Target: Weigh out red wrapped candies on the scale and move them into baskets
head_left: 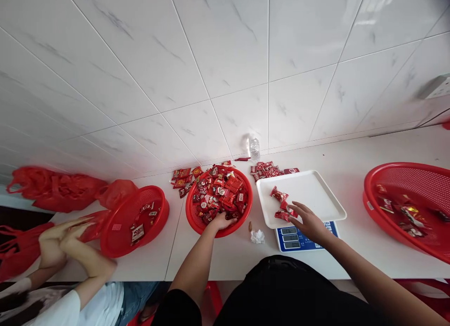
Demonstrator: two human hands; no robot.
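My left hand [224, 221] reaches into the near side of a red plastic basket [190, 216] heaped with small red wrapped packets [220, 192]. Its fingertips are lost among the wrappers, so whether they grip anything is unclear. Over the left part of a white scale tray [321, 194], my right hand [309, 221] has its fingers apart. Those fingertips are at a few red twist-ended packets [280, 194] lying on the tray; I cannot make out a firm hold. Below the tray shows the scale's blue panel [305, 239] with its displays.
Loose red packets lie behind the basket [181, 180] and behind the tray [267, 170]. A clear plastic bottle [254, 148] stands by the tiled wall. Crumpled white tissue [258, 237] lies between basket and scale. More red baskets stand left [116, 223] and right [372, 194]. Another person's forearms [75, 244] are at left.
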